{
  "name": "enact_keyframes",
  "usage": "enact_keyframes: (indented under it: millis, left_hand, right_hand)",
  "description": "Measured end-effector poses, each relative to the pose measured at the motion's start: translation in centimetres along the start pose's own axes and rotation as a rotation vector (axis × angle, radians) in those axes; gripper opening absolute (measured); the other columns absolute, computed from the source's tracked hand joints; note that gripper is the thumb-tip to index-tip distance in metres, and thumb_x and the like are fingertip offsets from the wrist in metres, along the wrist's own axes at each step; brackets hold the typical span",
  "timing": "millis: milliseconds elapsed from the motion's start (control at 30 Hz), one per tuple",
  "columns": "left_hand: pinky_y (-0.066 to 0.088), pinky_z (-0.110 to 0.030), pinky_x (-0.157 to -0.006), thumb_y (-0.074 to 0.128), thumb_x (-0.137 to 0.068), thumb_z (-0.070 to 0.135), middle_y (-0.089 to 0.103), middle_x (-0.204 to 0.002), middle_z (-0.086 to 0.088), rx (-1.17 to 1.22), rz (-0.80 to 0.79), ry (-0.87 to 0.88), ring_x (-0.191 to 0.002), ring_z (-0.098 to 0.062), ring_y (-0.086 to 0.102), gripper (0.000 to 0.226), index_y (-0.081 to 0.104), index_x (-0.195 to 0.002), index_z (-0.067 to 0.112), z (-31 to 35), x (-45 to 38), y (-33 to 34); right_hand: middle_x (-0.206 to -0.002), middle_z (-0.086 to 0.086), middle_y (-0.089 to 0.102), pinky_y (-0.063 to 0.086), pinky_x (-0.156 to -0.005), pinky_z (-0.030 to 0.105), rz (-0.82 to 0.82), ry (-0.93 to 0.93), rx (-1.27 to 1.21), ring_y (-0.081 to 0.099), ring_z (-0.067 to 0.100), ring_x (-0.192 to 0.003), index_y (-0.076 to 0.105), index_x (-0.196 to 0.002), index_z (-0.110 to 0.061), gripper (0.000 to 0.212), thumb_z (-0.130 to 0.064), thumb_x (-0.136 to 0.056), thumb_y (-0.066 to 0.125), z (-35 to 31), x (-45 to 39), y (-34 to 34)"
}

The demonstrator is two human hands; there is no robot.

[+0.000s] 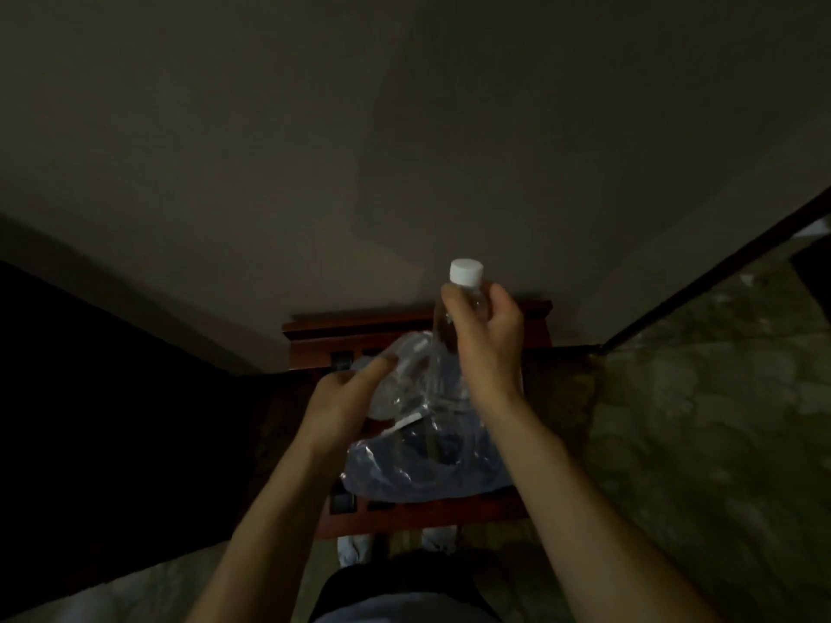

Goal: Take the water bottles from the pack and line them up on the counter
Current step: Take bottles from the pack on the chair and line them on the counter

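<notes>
Bottle [458, 308] — neck in right hand [488, 339].

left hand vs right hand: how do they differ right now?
The right hand is raised, gripping the water bottle just under its white cap; the left hand sits lower, holding the clear plastic wrap. Right holds a rigid upright thing, left a crumpled one. Both are bare.

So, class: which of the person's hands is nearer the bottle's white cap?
Right. The right hand grips the bottle just below the white cap; the left hand is lower, holding the plastic wrap.
</notes>
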State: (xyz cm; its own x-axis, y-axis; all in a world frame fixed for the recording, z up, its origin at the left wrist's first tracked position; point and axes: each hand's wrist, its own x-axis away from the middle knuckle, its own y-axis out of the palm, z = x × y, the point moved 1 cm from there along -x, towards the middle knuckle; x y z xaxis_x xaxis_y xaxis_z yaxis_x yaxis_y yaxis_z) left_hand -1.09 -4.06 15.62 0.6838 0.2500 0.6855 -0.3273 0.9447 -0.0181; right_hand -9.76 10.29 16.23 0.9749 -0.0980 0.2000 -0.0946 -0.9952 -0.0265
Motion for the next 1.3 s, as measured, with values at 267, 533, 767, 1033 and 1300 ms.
enact_keyframes:
  millis: [267,533,767,1033,1300]
  left_hand:
    - [0.061,-0.038,-0.077,0.078,-0.066,0.053,0.079,-0.097,-0.011,0.14,-0.099,0.152,-0.092,-0.026,0.076,0.043,0.079,-0.087,0.016,2.9,3.9,-2.1]
    - [0.059,-0.024,-0.07,0.078,-0.079,0.025,0.078,-0.103,-0.004,0.105,-0.096,0.468,-0.093,-0.022,0.076,0.04,0.067,-0.117,0.018,2.5,9.1,-8.5]
    - [0.055,-0.011,-0.067,0.078,-0.059,0.036,0.07,-0.105,0.021,-0.007,0.057,0.732,-0.092,0.0,0.071,0.07,0.052,-0.124,0.035,1.2,16.0,-19.0]
    - [0.056,-0.021,-0.061,0.082,-0.066,0.05,0.074,-0.089,0.009,0.081,0.371,0.939,-0.077,-0.008,0.074,0.041,0.063,-0.098,0.033,2.0,25.6,-33.8]
    - [0.059,-0.03,-0.074,0.079,-0.066,0.044,0.069,-0.1,-0.004,0.002,0.618,0.994,-0.088,-0.013,0.07,0.044,0.062,-0.104,0.03,4.5,30.7,-45.3]
  right_hand:
    - [-0.076,-0.01,0.072,0.057,-0.071,0.036,-0.073,0.019,-0.16,0.07,0.012,-0.074,0.068,-0.081,-0.037,0.005,-0.041,-0.079,0.066,-6.0,1.7,2.2]
    - [-0.076,-0.009,0.071,0.059,-0.077,0.046,-0.173,-0.124,-0.071,0.07,0.017,-0.081,0.067,-0.078,-0.036,0.012,-0.047,-0.077,0.064,-10.6,8.4,7.1]
    - [-0.087,0.008,0.073,0.055,-0.083,0.058,-0.248,-0.34,-0.101,0.07,0.034,-0.088,0.067,-0.089,-0.025,0.016,-0.039,-0.081,0.065,-14.1,20.4,16.2]
    - [-0.075,-0.003,0.065,0.053,-0.081,0.059,-0.513,-0.51,-0.238,0.064,0.023,-0.077,0.065,-0.079,-0.031,0.005,-0.036,-0.08,0.067,-19.6,33.4,27.6]
    - [-0.081,0.003,0.066,0.056,-0.064,0.033,-0.687,-0.537,-0.332,0.065,0.019,-0.075,0.065,-0.084,-0.024,0.008,-0.032,-0.081,0.066,-23.1,39.5,38.2]
